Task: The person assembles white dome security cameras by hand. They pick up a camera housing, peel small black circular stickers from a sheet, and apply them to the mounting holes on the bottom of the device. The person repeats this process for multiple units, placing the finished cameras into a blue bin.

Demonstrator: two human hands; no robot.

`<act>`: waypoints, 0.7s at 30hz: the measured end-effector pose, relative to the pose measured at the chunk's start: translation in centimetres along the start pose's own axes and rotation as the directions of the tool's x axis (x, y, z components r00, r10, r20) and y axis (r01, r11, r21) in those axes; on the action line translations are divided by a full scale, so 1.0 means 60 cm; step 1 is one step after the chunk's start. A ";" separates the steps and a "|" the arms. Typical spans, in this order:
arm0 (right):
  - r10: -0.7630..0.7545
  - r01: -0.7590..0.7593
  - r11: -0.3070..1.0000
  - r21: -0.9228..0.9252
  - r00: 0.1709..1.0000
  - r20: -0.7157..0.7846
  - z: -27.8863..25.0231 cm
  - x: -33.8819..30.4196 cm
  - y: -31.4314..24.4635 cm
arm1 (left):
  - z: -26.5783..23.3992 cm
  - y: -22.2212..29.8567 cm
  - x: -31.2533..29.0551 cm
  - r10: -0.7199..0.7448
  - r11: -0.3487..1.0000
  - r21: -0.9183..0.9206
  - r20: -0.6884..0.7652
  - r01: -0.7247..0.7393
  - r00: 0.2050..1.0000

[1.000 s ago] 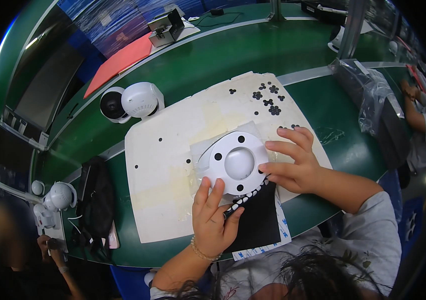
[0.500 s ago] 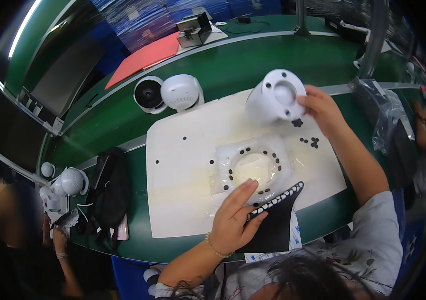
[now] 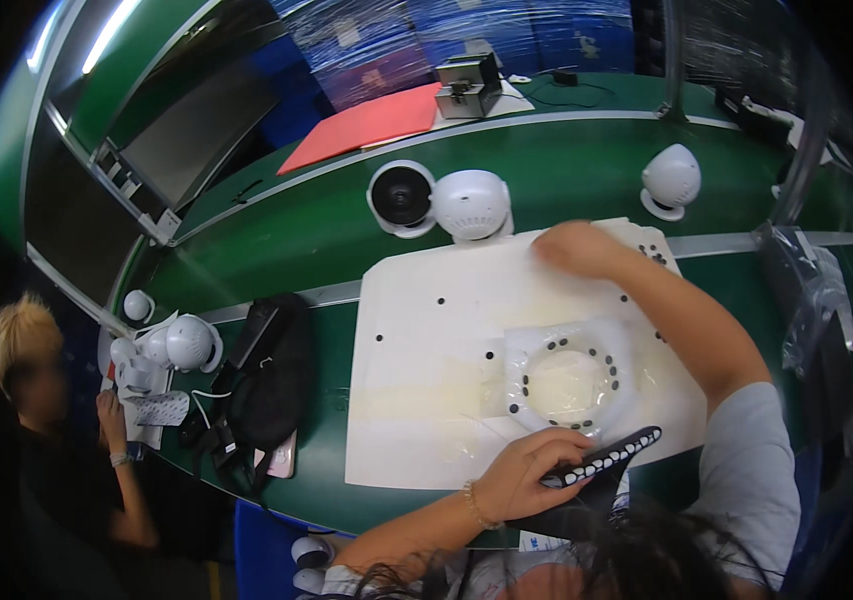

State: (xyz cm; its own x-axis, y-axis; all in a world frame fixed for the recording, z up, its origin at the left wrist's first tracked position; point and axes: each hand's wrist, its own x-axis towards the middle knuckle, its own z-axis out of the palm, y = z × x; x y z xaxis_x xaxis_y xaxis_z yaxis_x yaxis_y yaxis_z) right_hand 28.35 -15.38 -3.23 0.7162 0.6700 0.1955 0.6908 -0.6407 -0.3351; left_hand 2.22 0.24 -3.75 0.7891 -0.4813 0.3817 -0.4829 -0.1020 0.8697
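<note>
My left hand [image 3: 537,470] is closed on the left end of a black sheet [image 3: 602,460], whose folded edge carries a row of white oval pads. Just beyond it lies a white padded ring [image 3: 627,345] under clear film, with small black round pads around its opening. My right hand [image 3: 575,250] is above the far edge of the white board [image 3: 417,440]. It is blurred and its fingers are hidden, so whether it holds anything is unclear. A white dome-shaped camera [image 3: 671,180] stands upright on the green ledge, apart from that hand.
Two more white cameras [image 3: 472,203] stand at the board's far edge. Clusters of black pads [image 3: 657,255] lie at its far right corner. Left are a black bag [image 3: 277,380] and a co-worker [image 3: 42,430] beside other cameras. A plastic-wrapped item [image 3: 807,290] lies right.
The white camera that my right hand held tilted now stands on the ledge, released. That hand has moved left of it. My left hand has closed on the black sheet. The view has shifted left.
</note>
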 end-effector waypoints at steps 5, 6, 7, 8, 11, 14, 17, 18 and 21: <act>-0.254 0.234 0.957 -0.171 0.962 -0.104 0.082 0.079 -0.129 | -0.011 -0.008 0.004 0.088 0.993 0.069 0.041 -0.091 0.995; 0.005 -0.005 1.000 -0.020 1.000 -0.004 0.070 0.091 -0.130 | -0.013 -0.006 0.008 0.117 0.991 0.055 0.050 -0.119 0.992; 0.054 -0.058 0.997 -0.050 0.996 -0.074 0.075 0.106 -0.122 | -0.017 -0.008 0.007 0.141 0.989 0.044 0.053 -0.144 0.989; 0.100 -0.112 0.991 -0.075 0.985 -0.144 0.080 0.112 -0.104 | -0.018 -0.012 0.003 0.155 0.987 0.030 0.054 -0.157 0.986; 0.222 -0.159 0.965 0.210 0.919 -0.326 0.061 0.121 -0.065 | -0.024 -0.019 -0.010 0.153 0.987 0.040 0.067 -0.156 0.986; 0.032 -0.116 0.982 -0.149 0.880 -0.474 0.033 0.098 0.002 | -0.023 -0.007 -0.006 0.186 0.983 0.008 0.042 -0.186 0.982; 0.113 -0.298 0.899 -0.321 0.866 -0.487 0.022 0.092 0.075 | -0.022 0.003 -0.006 0.173 0.984 0.036 0.048 -0.175 0.984; 0.188 -0.381 0.863 -0.332 0.852 -0.488 0.015 0.089 0.095 | -0.025 0.003 -0.007 0.172 0.983 0.057 0.055 -0.175 0.984; -0.149 -0.041 0.966 -0.255 0.716 -0.682 -0.033 0.047 0.092 | -0.027 -0.003 -0.002 0.151 0.984 0.083 0.065 -0.156 0.986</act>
State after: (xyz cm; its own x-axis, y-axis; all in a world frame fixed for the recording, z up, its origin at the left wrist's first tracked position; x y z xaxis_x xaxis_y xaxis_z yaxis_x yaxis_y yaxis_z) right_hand 34.39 -17.78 -2.68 0.4779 0.3199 0.8181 0.6630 -0.7423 -0.0971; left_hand 2.85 1.73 -3.45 0.6808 -0.5468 0.4873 -0.6299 -0.0976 0.7706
